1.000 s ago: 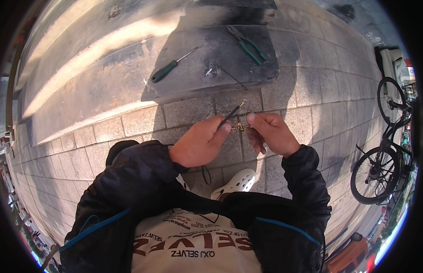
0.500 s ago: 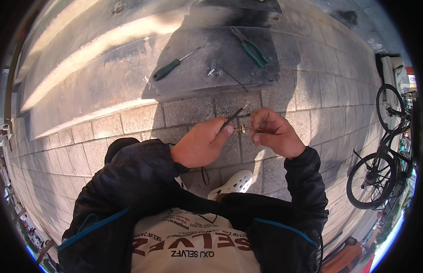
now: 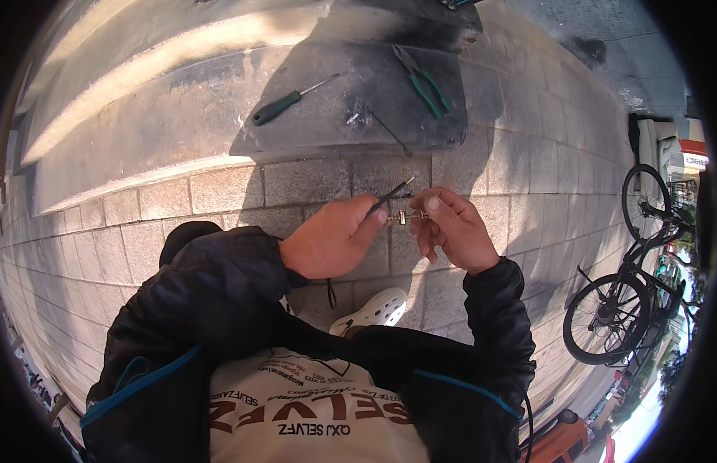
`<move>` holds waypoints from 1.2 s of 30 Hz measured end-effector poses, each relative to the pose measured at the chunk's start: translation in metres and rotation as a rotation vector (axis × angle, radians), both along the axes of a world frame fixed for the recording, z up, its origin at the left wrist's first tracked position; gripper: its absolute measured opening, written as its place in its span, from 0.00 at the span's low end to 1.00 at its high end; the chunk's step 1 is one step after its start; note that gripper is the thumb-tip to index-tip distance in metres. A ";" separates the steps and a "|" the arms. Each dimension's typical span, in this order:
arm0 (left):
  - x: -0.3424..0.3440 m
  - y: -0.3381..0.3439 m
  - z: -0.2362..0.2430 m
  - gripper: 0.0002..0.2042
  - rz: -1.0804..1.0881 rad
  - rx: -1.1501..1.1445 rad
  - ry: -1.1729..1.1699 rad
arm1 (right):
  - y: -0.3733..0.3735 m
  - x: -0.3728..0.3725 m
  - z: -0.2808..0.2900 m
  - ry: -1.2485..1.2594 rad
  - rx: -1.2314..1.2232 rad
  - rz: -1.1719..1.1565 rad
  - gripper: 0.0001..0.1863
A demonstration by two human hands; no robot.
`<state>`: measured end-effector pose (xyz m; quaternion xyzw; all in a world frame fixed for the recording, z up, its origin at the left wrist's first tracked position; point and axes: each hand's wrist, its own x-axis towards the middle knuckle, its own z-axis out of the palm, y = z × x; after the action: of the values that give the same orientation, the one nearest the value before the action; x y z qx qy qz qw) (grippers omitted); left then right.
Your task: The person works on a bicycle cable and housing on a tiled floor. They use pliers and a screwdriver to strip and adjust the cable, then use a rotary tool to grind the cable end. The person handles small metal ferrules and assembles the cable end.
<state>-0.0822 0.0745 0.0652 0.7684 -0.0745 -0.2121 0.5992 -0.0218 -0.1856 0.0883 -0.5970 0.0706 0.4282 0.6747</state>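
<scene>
Before me, above the paving, my left hand (image 3: 335,238) is closed, with a short black cable (image 3: 390,197) pinched between thumb and forefinger. The cable points up and right and ends in a brass-coloured tip. A small brass-coloured metal fitting (image 3: 403,217) spans the gap between my hands, its left end at my left fingertips. My right hand (image 3: 455,228) pinches the fitting's right end with thumb and forefinger, the other fingers curled below. What the fingers cover of the fitting cannot be seen.
On the dark stone step ahead lie a green-handled screwdriver (image 3: 285,106), green-handled pliers (image 3: 422,83), a thin dark rod (image 3: 388,131) and a small whitish piece (image 3: 352,119). A bicycle (image 3: 617,297) stands at the right. A white clog (image 3: 377,309) shows below my hands.
The whole view has shifted slightly. My right hand has turned at the fitting: its thumb, below before, now lies on the upper side. My left hand keeps its grip on the cable.
</scene>
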 end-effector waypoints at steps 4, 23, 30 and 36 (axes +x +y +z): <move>0.000 0.000 0.001 0.12 0.012 0.010 -0.007 | -0.022 0.008 -0.020 -0.104 -0.074 0.278 0.13; 0.002 -0.001 -0.001 0.14 0.064 -0.047 0.140 | 0.031 -0.008 -0.016 -0.207 0.023 0.101 0.10; -0.010 -0.020 -0.011 0.18 0.118 -0.664 0.586 | -0.007 0.026 0.020 -0.179 -0.201 0.270 0.10; -0.020 -0.019 -0.014 0.17 -0.195 -0.526 0.550 | -0.043 0.058 0.056 -0.374 -0.225 0.161 0.08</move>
<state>-0.1019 0.0553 0.0514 0.4922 -0.0357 -0.4397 0.7504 0.0360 -0.2283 0.1444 -0.7410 -0.0564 0.3522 0.5690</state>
